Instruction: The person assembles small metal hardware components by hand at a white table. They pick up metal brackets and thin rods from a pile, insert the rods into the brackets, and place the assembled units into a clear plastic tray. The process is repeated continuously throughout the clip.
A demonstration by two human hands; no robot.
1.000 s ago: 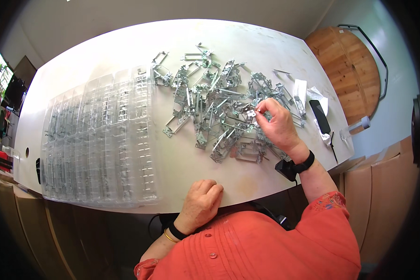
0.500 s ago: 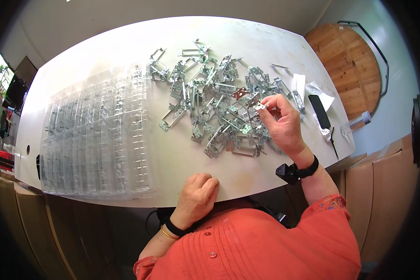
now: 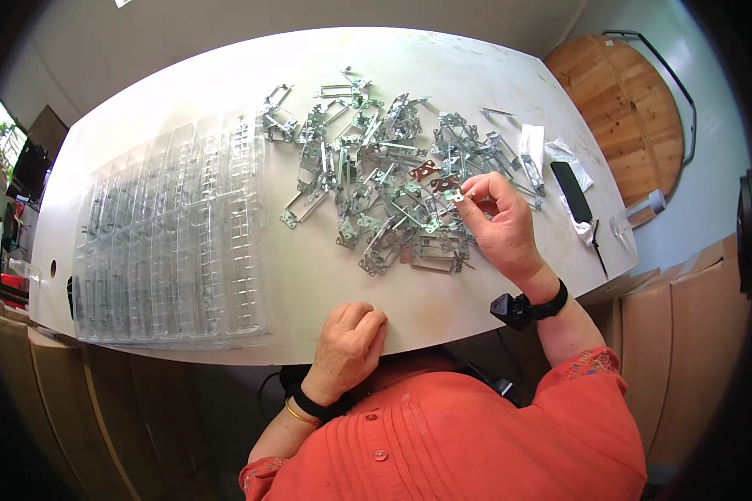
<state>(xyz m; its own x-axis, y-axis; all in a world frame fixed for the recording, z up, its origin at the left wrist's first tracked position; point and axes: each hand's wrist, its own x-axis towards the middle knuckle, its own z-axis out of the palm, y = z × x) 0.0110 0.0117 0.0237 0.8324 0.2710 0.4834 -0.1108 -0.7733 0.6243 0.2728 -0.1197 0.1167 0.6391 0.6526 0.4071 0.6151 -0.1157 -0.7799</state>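
Observation:
At the right side of a loose heap of metal brackets (image 3: 393,167), my right hand (image 3: 503,224) pinches a small silvery metal bracket (image 3: 456,196) between thumb and fingers. Its other fingers are curled. Just beyond the pinched bracket lie reddish-brown metal pieces (image 3: 424,170) among the silvery ones. Closed in a loose fist, my left hand (image 3: 351,342) rests at the table's near edge, apart from the heap. Nothing shows in it, and its palm faces down.
Clear plastic compartment trays (image 3: 171,242) holding metal parts cover the left of the white table (image 3: 309,284). On the right lie white papers (image 3: 532,144), a black phone (image 3: 570,190) and a clear bottle (image 3: 639,210). Cardboard boxes (image 3: 677,334) stand beside the table.
The whole view has shifted slightly. My right hand stays by the heap's right side, still pinching the bracket, which is turned a little. My left hand has hardly moved.

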